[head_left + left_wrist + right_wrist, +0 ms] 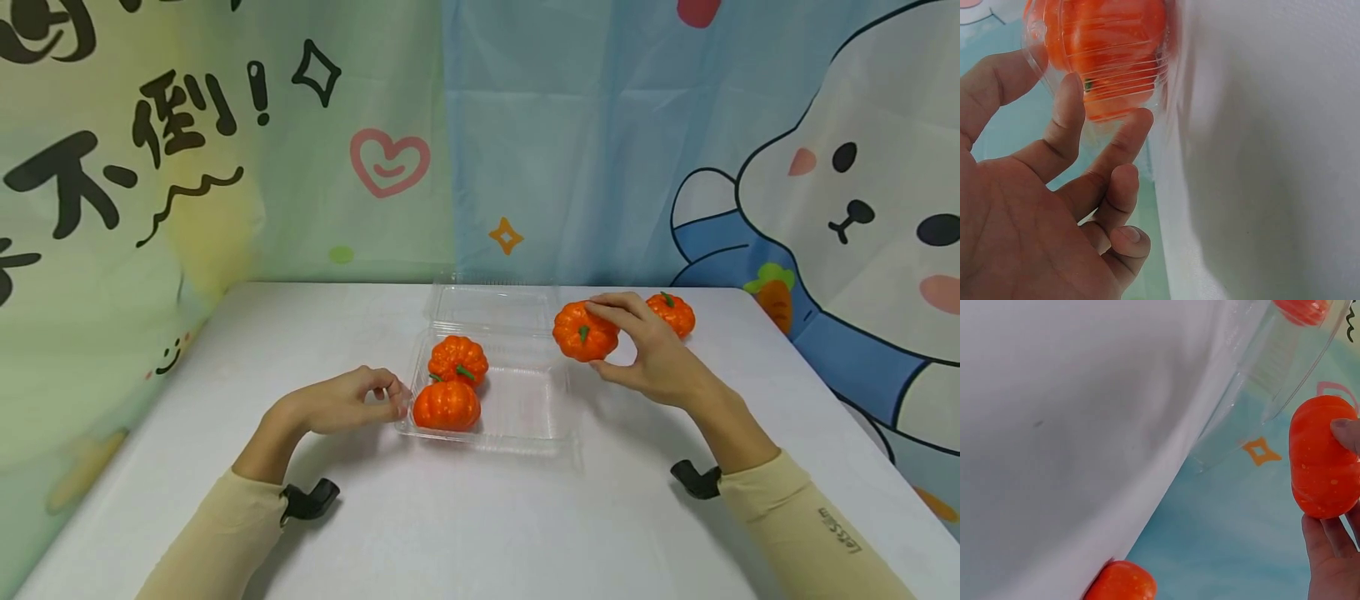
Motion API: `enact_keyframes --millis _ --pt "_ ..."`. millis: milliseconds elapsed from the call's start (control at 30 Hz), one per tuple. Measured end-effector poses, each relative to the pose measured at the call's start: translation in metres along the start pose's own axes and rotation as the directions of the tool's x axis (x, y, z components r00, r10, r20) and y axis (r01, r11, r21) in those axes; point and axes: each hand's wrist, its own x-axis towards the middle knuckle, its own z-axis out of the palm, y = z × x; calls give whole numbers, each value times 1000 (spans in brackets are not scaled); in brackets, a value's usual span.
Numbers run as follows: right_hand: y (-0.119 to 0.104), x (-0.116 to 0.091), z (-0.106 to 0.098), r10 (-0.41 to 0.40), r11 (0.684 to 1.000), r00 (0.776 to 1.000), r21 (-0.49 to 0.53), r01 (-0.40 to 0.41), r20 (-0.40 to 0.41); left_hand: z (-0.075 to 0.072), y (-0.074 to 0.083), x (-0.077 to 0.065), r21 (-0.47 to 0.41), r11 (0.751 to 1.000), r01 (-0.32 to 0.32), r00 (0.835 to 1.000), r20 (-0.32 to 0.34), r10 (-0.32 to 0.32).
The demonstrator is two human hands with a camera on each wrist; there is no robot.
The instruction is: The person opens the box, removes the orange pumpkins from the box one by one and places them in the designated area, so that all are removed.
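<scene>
My right hand point(648, 346) grips a small orange pumpkin point(585, 332) with a green stem, thumb and fingers on opposite sides. It is held above the table, just right of a clear plastic box point(525, 404) with its lid point(495, 308) folded back. Two more orange pumpkins, a rear one point(456, 360) and a front one point(447, 406), sit in the box's left part, touching each other. At the box's left edge my left hand point(348, 402) pinches the rim; the thumb point(997, 81) is partly behind clear plastic in the left wrist view.
Another orange pumpkin point(672, 314) stands on the white table point(480, 517) behind the right hand, near the back edge. A printed cloth point(540, 150) hangs behind the table. Black wrist mounts point(309, 500) sit below both wrists.
</scene>
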Motion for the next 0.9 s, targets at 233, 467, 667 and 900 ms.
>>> enact_keyframes --millis 233,467,667,900 --pt "9 -7 -4 58 995 998 -77 -61 -39 0 0 1 6 1000 -13 1000 -8 13" --pt "12 -7 -8 117 991 992 -68 -119 -40 0 0 0 9 1000 -4 1000 -10 5" --pt "17 -9 -10 155 986 987 -64 -157 -35 1 -2 0 21 1000 -15 1000 -13 15" --pt "27 -12 -11 207 977 978 -46 -208 -31 0 0 1 18 1000 -10 1000 -4 10"
